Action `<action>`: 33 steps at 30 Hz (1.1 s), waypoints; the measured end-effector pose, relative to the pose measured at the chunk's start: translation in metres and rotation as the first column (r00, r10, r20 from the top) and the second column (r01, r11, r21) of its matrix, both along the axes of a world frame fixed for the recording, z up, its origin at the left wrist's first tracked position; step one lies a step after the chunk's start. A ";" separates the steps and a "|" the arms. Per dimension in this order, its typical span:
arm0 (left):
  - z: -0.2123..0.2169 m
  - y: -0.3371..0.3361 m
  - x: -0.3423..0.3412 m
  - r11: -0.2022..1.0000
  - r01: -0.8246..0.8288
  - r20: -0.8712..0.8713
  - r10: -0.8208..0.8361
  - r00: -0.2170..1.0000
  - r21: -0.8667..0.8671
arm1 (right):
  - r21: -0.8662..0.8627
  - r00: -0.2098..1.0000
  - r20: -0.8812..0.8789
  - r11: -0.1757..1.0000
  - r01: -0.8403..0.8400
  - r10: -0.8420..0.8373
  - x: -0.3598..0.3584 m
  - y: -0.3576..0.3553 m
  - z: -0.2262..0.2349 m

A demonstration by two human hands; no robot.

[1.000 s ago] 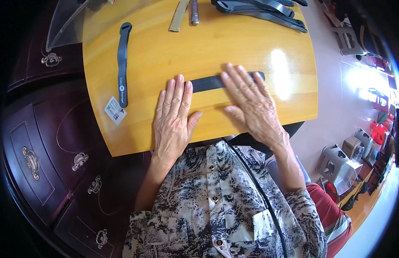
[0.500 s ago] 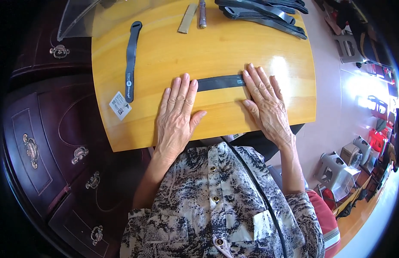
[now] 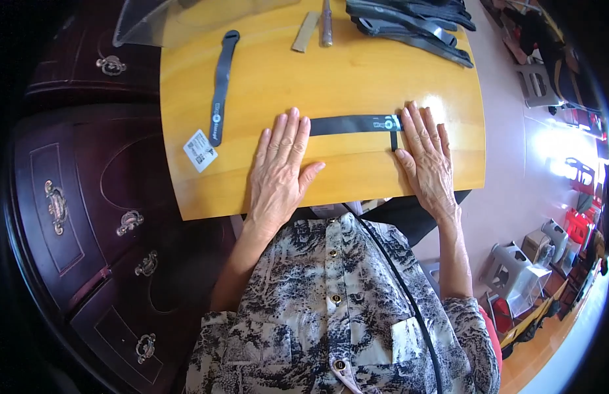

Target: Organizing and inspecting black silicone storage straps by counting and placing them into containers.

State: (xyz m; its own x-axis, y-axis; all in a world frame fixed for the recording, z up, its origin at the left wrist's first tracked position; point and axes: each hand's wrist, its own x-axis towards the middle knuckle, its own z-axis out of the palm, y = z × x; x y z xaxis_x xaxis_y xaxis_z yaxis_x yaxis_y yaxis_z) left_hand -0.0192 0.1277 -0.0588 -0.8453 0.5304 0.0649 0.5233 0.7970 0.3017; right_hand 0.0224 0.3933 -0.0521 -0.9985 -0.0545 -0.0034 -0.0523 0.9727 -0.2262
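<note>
A dark strap (image 3: 347, 125) lies flat across the wooden table between my hands, with pale printing near its right end. My left hand (image 3: 278, 174) rests palm down over the strap's left end, fingers stretched and hiding that part. Flat on the right end lies my right hand (image 3: 428, 157), fingers straight and thumb out to the side. A narrow dark strip (image 3: 394, 140) sticks out from the strap's near edge, close to my right thumb. Farther left, a second dark strap (image 3: 222, 92) with a slotted round end lies lengthwise beside a white label card (image 3: 200, 151).
A heap of dark straps (image 3: 416, 26) fills the table's far right corner. A tan strip (image 3: 306, 31) and a slim pen-like tool (image 3: 326, 26) lie at the far edge. Clear plastic (image 3: 143, 23) stands at far left. Dark drawers (image 3: 61, 217) flank the table (image 3: 265, 72); stools (image 3: 511, 269) stand right.
My right hand has shifted right along the strap, uncovering more of its printing and the narrow dark strip. My left hand stays flat on the left end. The whole view has shifted slightly.
</note>
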 end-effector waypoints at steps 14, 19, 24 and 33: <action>-0.007 0.014 -0.014 0.988 0.118 -0.047 -0.114 0.992 0.096 | -0.038 0.974 -0.029 0.973 -0.226 0.225 -0.023 -0.053 0.000; -0.014 0.013 -0.010 0.990 0.124 -0.050 -0.121 0.991 0.074 | -0.031 0.973 0.001 0.973 -0.230 0.230 -0.018 -0.052 -0.003; -0.017 0.013 -0.009 0.992 0.119 -0.074 -0.117 0.990 0.032 | -0.065 0.974 0.040 0.973 -0.221 0.224 -0.022 -0.060 0.007; -0.016 0.004 -0.017 0.975 0.190 -0.071 -0.183 0.981 0.112 | -0.247 0.959 0.073 0.936 -0.250 0.275 -0.027 -0.051 0.008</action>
State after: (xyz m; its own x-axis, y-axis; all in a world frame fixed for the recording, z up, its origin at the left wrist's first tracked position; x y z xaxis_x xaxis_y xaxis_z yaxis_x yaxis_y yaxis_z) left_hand -0.0358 0.1321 -0.0749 -0.7249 0.6639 0.1837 0.6792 0.6444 0.3515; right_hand -0.0045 0.3420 -0.0438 -0.9431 -0.3267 -0.0625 -0.2626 0.8467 -0.4627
